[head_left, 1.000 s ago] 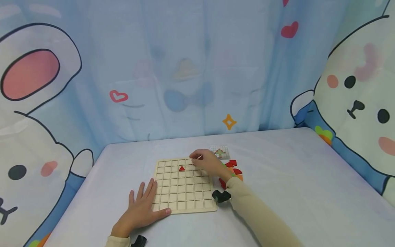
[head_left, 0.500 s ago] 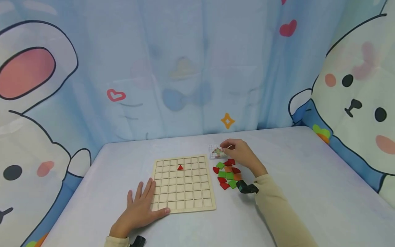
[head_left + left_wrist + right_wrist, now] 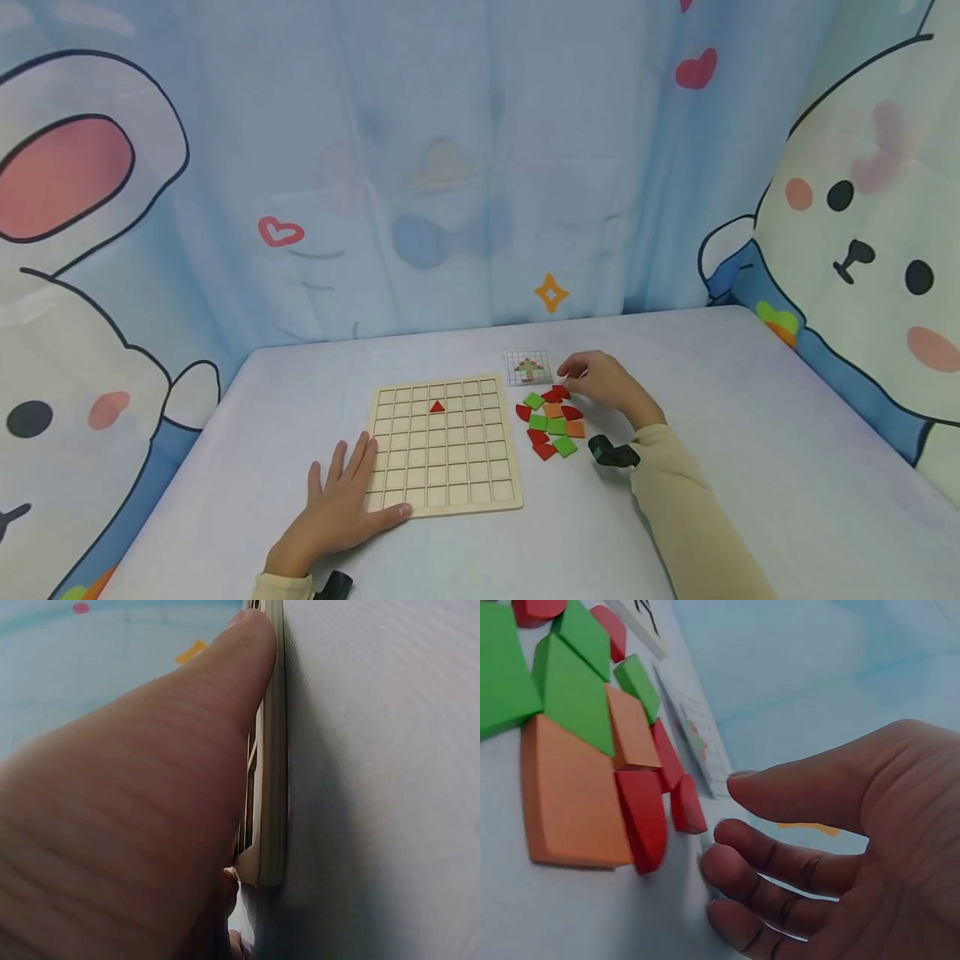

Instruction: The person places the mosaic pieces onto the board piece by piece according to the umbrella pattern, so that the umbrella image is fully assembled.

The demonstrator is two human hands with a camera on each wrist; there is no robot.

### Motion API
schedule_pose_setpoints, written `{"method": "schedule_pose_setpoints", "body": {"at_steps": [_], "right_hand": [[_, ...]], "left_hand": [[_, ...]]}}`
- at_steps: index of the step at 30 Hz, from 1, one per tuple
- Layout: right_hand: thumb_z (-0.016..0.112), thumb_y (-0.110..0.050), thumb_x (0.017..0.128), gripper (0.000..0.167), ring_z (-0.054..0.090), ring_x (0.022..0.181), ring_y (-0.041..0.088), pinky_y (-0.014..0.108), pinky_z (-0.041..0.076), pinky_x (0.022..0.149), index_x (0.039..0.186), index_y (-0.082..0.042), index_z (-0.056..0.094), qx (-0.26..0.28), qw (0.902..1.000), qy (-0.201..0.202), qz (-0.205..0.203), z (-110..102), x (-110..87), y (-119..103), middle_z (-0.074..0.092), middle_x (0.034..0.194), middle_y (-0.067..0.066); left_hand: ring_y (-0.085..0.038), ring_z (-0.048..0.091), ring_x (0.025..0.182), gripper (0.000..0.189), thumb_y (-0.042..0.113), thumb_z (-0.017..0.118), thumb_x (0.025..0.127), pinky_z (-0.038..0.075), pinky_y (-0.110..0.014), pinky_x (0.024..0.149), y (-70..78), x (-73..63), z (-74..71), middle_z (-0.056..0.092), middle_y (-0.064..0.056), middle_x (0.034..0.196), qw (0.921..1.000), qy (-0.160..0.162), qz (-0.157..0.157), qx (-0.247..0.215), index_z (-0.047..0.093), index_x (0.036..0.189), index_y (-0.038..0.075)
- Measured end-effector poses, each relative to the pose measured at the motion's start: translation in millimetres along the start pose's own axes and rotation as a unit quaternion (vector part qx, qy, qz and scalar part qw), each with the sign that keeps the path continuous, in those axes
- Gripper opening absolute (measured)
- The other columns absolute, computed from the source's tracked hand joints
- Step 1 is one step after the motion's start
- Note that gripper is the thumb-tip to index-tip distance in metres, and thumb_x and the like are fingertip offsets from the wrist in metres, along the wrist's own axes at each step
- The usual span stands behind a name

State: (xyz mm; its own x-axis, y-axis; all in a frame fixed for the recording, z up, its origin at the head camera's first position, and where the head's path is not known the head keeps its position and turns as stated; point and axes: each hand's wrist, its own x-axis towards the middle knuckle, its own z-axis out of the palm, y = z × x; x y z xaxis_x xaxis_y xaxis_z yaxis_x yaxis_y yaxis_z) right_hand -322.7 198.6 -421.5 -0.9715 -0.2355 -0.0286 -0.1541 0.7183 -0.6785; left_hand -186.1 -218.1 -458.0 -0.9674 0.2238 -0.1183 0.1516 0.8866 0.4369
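A pale wooden grid board (image 3: 457, 454) lies on the table, with one red triangle (image 3: 437, 407) in an upper row. My left hand (image 3: 337, 508) rests at its lower left corner, fingers spread along the left edge and thumb on the front edge. Just beyond the loose blocks hovers my right hand (image 3: 609, 385), thumb and bent fingers apart with nothing between them. Closest to its fingertips is a small red block (image 3: 688, 806), in front of the thumb in the right wrist view. Red, green (image 3: 556, 426) and orange (image 3: 574, 429) blocks form a loose cluster right of the board.
A small card (image 3: 513, 368) with a gridded, coloured pattern lies behind the cluster. A white cloth (image 3: 247, 450) covers the table, and a blue printed curtain (image 3: 450, 108) hangs behind it. Dark wrist cameras (image 3: 611, 452) sit at both cuffs.
My right hand has gone from the board's top right corner, past the card, to the right and down beside the red blocks. My left hand stays on the board; the red triangle has not moved.
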Motion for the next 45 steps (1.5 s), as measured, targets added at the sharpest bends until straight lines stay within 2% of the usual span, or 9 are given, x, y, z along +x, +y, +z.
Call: {"method": "schedule_pose_setpoints", "body": {"at_steps": [5,13,23,26,30,36,39,45], "right_hand": [[0.067,-0.003,0.099,0.019,0.063,0.096,0.032,0.045,0.058,0.088,0.116,0.002,0.073,-0.017,0.9996,-0.017,0.011,7,4.7,4,0.07,0.109,0.017],[0.07,0.002,0.093,0.019,0.06,0.095,0.032,0.047,0.057,0.088,0.111,0.002,0.073,-0.048,0.9987,-0.02,0.0,14,8.4,4,0.067,0.105,0.016],[0.073,-0.003,0.095,0.011,0.061,0.09,0.029,0.041,0.056,0.082,0.104,-0.001,0.068,-0.024,0.9996,-0.003,0.013,14,5.7,7,0.066,0.097,0.011],[0.073,-0.004,0.097,0.009,0.059,0.088,0.028,0.038,0.054,0.08,0.105,-0.001,0.068,-0.008,0.9999,0.003,0.006,11,4.3,11,0.064,0.094,0.009],[0.068,-0.003,0.099,0.021,0.06,0.088,0.028,0.035,0.054,0.077,0.119,0.003,0.071,0.031,0.9995,0.002,-0.007,6,2.5,15,0.065,0.098,0.013],[0.064,-0.007,0.103,0.033,0.068,0.091,0.025,0.031,0.057,0.082,0.134,0.004,0.07,0.147,0.9892,-0.001,0.004,3,1.6,19,0.069,0.11,0.016],[0.064,-0.007,0.105,0.034,0.073,0.091,0.026,0.03,0.059,0.086,0.136,0.008,0.066,0.195,0.9807,-0.008,-0.004,3,1.7,19,0.073,0.109,0.017],[0.066,-0.01,0.105,0.032,0.073,0.091,0.026,0.03,0.061,0.084,0.13,0.01,0.067,0.225,0.974,-0.01,-0.027,7,3.2,8,0.074,0.108,0.016]], "left_hand": [[-0.049,-0.003,0.161,0.124,0.074,0.071,0.089,-0.01,-0.076,0.118,-0.4,1.3,0.1,0.008,-0.018,0.178,1.0,0.001,0.0,0.001,0.016,0.171,0.0],[-0.049,-0.004,0.161,0.122,0.071,0.073,0.089,-0.011,-0.076,0.117,0.8,-1.4,-2.4,0.008,-0.018,0.178,0.9999,0.002,0.007,-0.008,0.016,0.171,0.0],[-0.05,-0.003,0.161,0.122,0.073,0.072,0.089,-0.014,-0.074,0.118,-3.7,0.3,2.1,0.01,-0.02,0.178,0.9995,0.012,0.017,-0.024,0.018,0.169,-0.003],[-0.049,-0.006,0.161,0.122,0.073,0.071,0.09,-0.015,-0.074,0.117,-4.4,1.3,1.6,0.007,-0.018,0.178,0.9997,0.003,0.015,-0.021,0.016,0.17,-0.001],[-0.047,-0.007,0.161,0.122,0.073,0.07,0.091,-0.014,-0.074,0.117,-4.4,1.0,0.1,0.005,-0.016,0.179,0.9998,-0.008,0.008,-0.014,0.014,0.171,0.001],[-0.047,-0.008,0.161,0.122,0.073,0.071,0.09,-0.013,-0.074,0.117,-4.3,0.5,-0.3,0.004,-0.016,0.179,0.9999,-0.01,0.006,-0.012,0.013,0.171,0.001],[-0.047,-0.008,0.161,0.122,0.073,0.071,0.09,-0.013,-0.075,0.117,-4.4,1.3,0.1,0.004,-0.016,0.179,0.9999,-0.009,0.007,-0.012,0.014,0.171,0.001],[-0.048,-0.007,0.161,0.122,0.073,0.07,0.091,-0.014,-0.075,0.117,-3.9,1.1,-0.9,0.005,-0.016,0.179,0.9998,-0.011,0.005,-0.014,0.014,0.171,0.001]]}}
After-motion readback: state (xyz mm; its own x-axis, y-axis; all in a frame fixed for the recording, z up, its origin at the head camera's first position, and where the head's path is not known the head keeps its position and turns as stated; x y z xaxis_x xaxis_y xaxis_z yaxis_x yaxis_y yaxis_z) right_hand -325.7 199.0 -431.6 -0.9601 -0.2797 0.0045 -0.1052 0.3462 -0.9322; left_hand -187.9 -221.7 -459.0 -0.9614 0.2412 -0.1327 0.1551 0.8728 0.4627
